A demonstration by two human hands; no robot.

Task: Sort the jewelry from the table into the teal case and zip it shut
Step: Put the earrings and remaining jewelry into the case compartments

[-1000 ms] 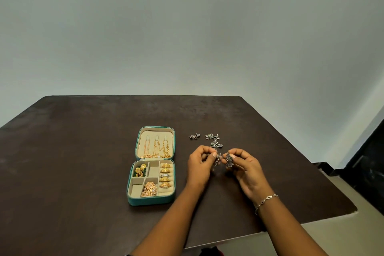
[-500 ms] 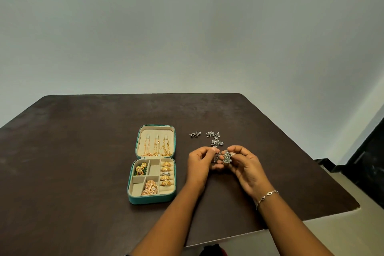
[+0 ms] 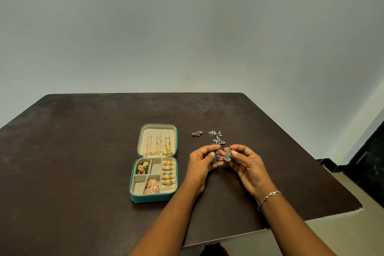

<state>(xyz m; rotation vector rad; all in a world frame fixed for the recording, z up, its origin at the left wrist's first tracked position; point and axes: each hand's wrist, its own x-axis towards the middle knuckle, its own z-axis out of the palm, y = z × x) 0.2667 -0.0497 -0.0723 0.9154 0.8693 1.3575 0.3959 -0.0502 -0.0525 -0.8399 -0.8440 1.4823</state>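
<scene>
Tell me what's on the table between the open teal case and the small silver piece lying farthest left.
Nothing: the head view shows bare dark table between the teal case and that silver piece.

Dark brown table (image 3: pixel 83 151) bearing open teal case (image 3: pixel 152 199) and loose silver jewelry (image 3: pixel 216 137).

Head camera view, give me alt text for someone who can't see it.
Two bare hands, left hand and right hand, each pinch a small dark silver earring above a dark brown table. Left of them lies an open teal zip case holding gold chains, rings and earrings. More loose silver jewelry lies on the table just beyond the hands.
</scene>
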